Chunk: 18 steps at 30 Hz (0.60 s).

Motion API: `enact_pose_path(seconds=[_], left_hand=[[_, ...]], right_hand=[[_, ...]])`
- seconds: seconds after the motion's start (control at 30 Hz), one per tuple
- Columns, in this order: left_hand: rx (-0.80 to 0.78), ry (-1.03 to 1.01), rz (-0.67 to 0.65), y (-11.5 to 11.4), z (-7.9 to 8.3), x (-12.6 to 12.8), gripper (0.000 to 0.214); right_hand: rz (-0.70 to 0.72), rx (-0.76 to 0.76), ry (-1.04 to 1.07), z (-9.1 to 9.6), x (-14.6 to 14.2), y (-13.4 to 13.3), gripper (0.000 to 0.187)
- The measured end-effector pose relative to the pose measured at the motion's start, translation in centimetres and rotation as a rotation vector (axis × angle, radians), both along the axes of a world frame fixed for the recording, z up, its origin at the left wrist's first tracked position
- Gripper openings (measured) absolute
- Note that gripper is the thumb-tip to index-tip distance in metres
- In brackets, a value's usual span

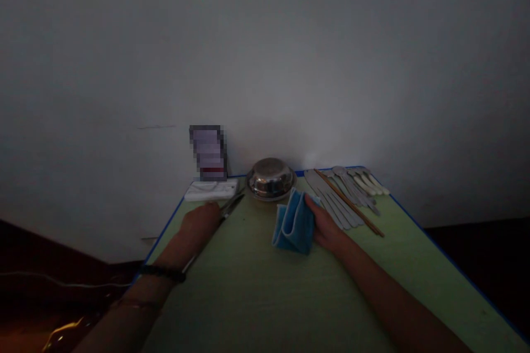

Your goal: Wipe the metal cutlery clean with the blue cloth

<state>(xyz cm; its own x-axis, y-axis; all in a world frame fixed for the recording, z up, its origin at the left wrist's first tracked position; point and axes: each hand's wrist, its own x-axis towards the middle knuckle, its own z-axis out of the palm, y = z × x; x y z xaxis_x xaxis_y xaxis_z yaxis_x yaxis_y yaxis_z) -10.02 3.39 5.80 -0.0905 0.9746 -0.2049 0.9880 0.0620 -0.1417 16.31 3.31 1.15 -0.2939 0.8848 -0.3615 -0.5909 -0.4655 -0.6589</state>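
Observation:
My right hand (325, 226) grips a folded blue cloth (293, 223) and holds it upright on the green table (256, 287). My left hand (201, 223) is closed on a long metal utensil (232, 205); its tip points toward the steel bowl (270, 177), and its handle end shows below my wrist. The dim light hides which kind of utensil it is. A dark bead bracelet (163, 273) circles my left wrist.
Several knives, spoons and forks (348, 193) lie in a row at the table's far right, with a pair of brown chopsticks (350, 203) across them. A folded white cloth (211, 190) and a blurred upright object (209, 151) stand at the back left against the wall.

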Motion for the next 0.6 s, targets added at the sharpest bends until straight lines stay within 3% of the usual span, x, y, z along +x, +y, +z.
enact_pose_path(seconds=[0.2, 0.4, 0.6], left_hand=[[0.077, 0.071, -0.062, -2.5, 0.8, 1.1, 0.026], [0.093, 0.08, -0.141, -5.4, 2.3, 3.0, 0.039], [0.054, 0.053, -0.099, -6.0, 2.0, 3.5, 0.04]], right_hand=[[-0.024, -0.008, 0.019, 0.4, -0.1, -0.3, 0.028], [0.052, -0.002, 0.158, 0.9, 0.9, -0.7, 0.047], [-0.015, 0.002, 0.141, 0.8, 1.6, -1.2, 0.052]])
